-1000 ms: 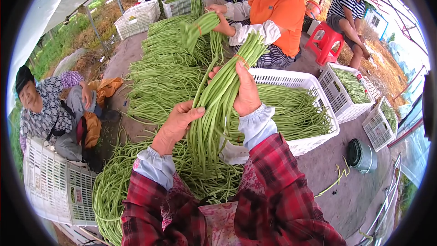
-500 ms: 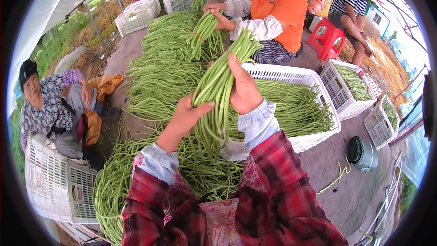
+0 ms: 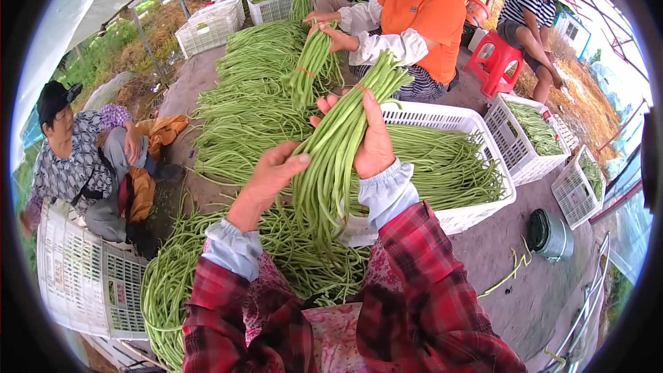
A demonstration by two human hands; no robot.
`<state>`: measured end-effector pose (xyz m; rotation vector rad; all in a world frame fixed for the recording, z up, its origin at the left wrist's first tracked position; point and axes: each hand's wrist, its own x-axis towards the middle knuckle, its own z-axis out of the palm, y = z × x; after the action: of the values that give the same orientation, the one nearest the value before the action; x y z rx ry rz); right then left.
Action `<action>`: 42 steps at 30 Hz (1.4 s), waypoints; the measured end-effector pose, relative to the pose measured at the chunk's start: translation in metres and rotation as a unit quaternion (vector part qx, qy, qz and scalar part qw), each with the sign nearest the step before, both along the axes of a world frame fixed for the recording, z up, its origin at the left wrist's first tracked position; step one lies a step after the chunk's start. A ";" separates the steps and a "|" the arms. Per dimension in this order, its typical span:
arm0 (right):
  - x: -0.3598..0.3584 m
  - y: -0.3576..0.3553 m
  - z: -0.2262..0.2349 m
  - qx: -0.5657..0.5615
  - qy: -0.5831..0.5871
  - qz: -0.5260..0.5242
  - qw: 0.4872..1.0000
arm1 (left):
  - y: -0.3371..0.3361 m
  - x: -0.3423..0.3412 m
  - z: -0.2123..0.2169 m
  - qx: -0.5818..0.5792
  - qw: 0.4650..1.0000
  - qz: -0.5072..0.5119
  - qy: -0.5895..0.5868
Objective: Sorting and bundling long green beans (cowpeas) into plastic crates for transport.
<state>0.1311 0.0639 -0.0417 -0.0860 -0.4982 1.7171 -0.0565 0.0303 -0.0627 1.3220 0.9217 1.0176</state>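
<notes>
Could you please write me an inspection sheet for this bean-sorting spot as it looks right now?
Surface: bare ground, loose long beans heaped across it.
Job's things: bundle of long beans held up, with a band near its top.
Clutter: white crate of beans right of the bundle; dark pot on the ground; more crates around.
Hands: right hand clasps the bundle from behind; left hand touches its side.
Cables: nothing seen.
Surroundings: a person in orange opposite holds another bundle; a seated person at left; red stool behind.
</notes>
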 end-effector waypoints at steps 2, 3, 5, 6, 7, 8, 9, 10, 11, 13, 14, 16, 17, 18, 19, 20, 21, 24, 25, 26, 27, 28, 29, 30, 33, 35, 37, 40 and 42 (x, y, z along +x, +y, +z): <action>0.002 0.000 0.001 -0.039 -0.004 -0.021 0.999 | -0.001 -0.011 0.001 -0.033 0.996 0.079 0.034; 0.003 0.000 0.002 -0.051 -0.008 -0.033 0.998 | -0.004 -0.015 0.002 -0.015 0.991 0.133 -0.011; 0.004 0.004 0.003 -0.067 -0.022 -0.052 0.996 | -0.011 -0.016 0.004 0.053 0.977 0.171 -0.114; 0.004 0.005 0.002 -0.063 -0.017 -0.048 0.997 | -0.016 -0.011 0.004 0.051 0.978 0.170 -0.112; 0.003 0.006 0.001 -0.064 -0.019 -0.057 0.996 | -0.023 -0.003 0.002 0.049 0.979 0.155 -0.123; 0.001 0.007 0.000 -0.074 -0.024 -0.067 0.995 | -0.030 0.007 0.001 0.060 0.978 0.131 -0.148; -0.001 0.008 -0.001 -0.073 -0.028 -0.070 0.994 | -0.035 0.018 -0.001 0.037 0.985 0.133 -0.107; -0.003 0.008 -0.001 -0.063 -0.026 -0.067 0.995 | -0.038 0.027 -0.002 0.023 0.985 0.144 -0.092; -0.005 0.007 -0.001 -0.050 -0.044 -0.075 0.995 | -0.040 0.036 -0.003 0.075 0.988 0.134 -0.018; -0.009 0.005 -0.001 -0.043 -0.073 -0.100 0.991 | -0.041 0.050 -0.005 0.123 0.984 0.121 0.055; -0.009 0.003 -0.001 -0.052 -0.075 -0.103 0.991 | -0.040 0.054 -0.005 0.154 0.975 0.133 0.087; -0.009 0.000 0.000 -0.038 -0.116 -0.084 0.989 | -0.035 0.056 -0.002 0.186 0.965 0.147 0.116; -0.010 -0.001 0.000 -0.033 -0.125 -0.099 0.987 | -0.033 0.054 -0.001 0.193 0.964 0.131 0.130; -0.009 -0.002 0.000 -0.037 -0.127 -0.105 0.986 | -0.030 0.053 0.001 0.200 0.962 0.115 0.143; -0.009 -0.003 0.000 -0.045 -0.120 -0.105 0.986 | -0.029 0.050 0.002 0.174 0.970 0.092 0.140; -0.009 -0.003 0.000 -0.050 -0.112 -0.106 0.987 | -0.027 0.048 0.003 0.171 0.971 0.092 0.143; -0.009 -0.003 0.000 -0.051 -0.124 -0.112 0.985 | -0.025 0.047 0.004 0.147 0.977 0.079 0.130; -0.007 -0.001 -0.001 -0.054 -0.117 -0.093 0.987 | -0.021 0.045 0.003 0.165 0.976 0.065 0.129; -0.005 0.001 -0.001 -0.059 -0.117 -0.096 0.987 | -0.021 0.044 0.001 0.215 0.964 0.060 0.145; -0.002 0.003 -0.001 -0.055 -0.098 -0.083 0.990 | -0.021 0.043 0.000 0.270 0.950 0.052 0.150; 0.003 0.005 0.000 -0.051 -0.078 -0.071 0.993 | -0.024 0.040 -0.002 0.264 0.950 0.050 0.161; 0.010 0.008 0.000 -0.052 -0.078 -0.073 0.993 | -0.029 0.035 -0.004 0.267 0.936 0.024 0.227; 0.017 0.013 0.002 -0.082 -0.044 -0.100 0.991 | -0.034 0.028 -0.006 0.270 0.918 -0.002 0.292; 0.027 0.017 0.003 -0.104 -0.010 -0.127 0.986 | -0.040 0.020 -0.008 0.272 0.917 -0.005 0.291; 0.045 0.022 0.001 -0.108 0.030 -0.133 0.985 | -0.048 -0.012 -0.005 0.040 0.992 -0.018 0.118; 0.048 0.023 -0.001 -0.109 0.053 -0.129 0.984 | -0.047 -0.028 -0.001 -0.020 0.989 0.020 -0.144; 0.046 0.023 -0.003 -0.094 0.036 -0.139 0.985 | -0.049 -0.030 -0.001 -0.047 0.978 0.038 -0.199; 0.037 0.023 -0.002 -0.080 -0.003 -0.144 0.986 | -0.050 -0.018 0.001 -0.062 0.963 0.047 -0.258; 0.030 0.022 -0.001 -0.073 -0.027 -0.143 0.987 | -0.048 -0.005 0.004 -0.085 0.969 -0.034 -0.229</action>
<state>0.1613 0.0855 -0.0430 -0.2956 -0.3794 1.4699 -0.0615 -0.0178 -0.0585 0.9123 0.5917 1.1036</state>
